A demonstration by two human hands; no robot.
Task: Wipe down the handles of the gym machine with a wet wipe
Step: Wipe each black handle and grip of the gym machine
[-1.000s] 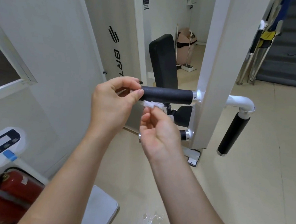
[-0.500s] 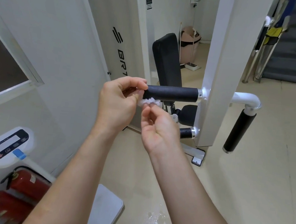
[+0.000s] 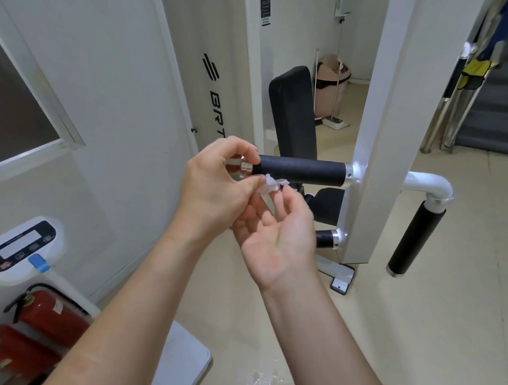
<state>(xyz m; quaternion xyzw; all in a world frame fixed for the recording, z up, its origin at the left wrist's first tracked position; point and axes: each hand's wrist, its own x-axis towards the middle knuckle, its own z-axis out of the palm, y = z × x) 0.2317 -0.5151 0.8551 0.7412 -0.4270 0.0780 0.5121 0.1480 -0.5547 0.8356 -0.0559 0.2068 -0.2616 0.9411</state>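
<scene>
As left hand (image 3: 216,185) and right hand (image 3: 277,229) pinch the wet wipe (image 3: 271,185) under handle (image 3: 302,169), 2 extinguishers (image 3: 45,316) lie left.

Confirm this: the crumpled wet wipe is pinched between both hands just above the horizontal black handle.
Wrong in one respect. The head view shows the wet wipe just below the horizontal black handle, not above it. It is pinched between the left hand and the right hand, as stated.

Fire extinguishers (image 3: 27,341) blurred, handle (image 3: 302,169) end partly hidden
</scene>
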